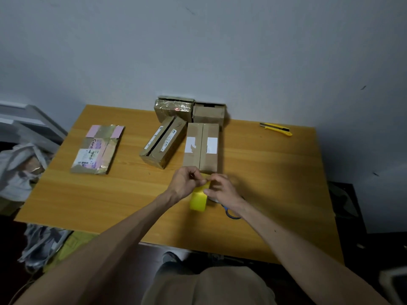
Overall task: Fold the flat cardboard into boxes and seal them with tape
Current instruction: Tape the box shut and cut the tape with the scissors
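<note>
The fingertips (192,173) of the left hand (184,183) are curling in and pinching at the top edge of the yellow tape roll (198,200), apparently picking at its loose end, though the end itself is too small to make out. The right hand (222,190) is gripping the same roll from the right side, its thumb pressing on the roll's face. Both hands are working just above the table (275,183), right at the near end of the upright-folded box (201,148), whose centre seam is running away from the person.

To the left of that box, a second box (164,143) is lying at an angle, and two more boxes (174,107) are sitting against the far wall. A flat cardboard piece (98,149) is lying well apart on the left, not yet folded. Blue-handled scissors (231,213) are peeking out under the right wrist, and a yellow utility knife (276,128) is resting at the far right.

The step in hand looks like freeing the tape's end. Next, the strip probably needs drawing out along the near box's seam and pressing down, then cutting.
</note>
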